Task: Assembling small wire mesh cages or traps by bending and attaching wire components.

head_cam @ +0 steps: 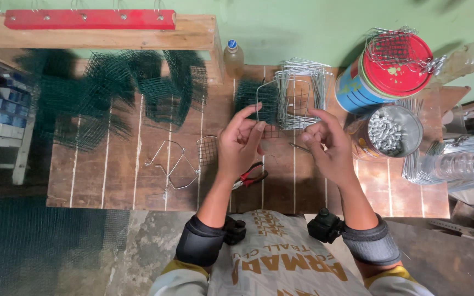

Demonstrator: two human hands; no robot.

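Left hand: the left hand (241,143) is raised over the wooden workbench (122,181), fingers pinched on the near edge of a wire frame (286,104).
Right hand: the right hand (329,149) grips the same frame's right side, fingers curled; whether it also holds a small fastener, I cannot tell.
Wire frame: bare metal, held just above the bench between both hands, in front of a stack of similar frames (303,87).
Pliers: red-handled pliers (250,176) lie on the bench just below the left hand.
Green mesh: cut green mesh pieces (111,93) are piled at the bench's far left.
Tin: an open tin of small metal clips (393,131) stands right of the right hand.
Bent wire: 1 bent wire piece (171,164) lies left of the pliers.
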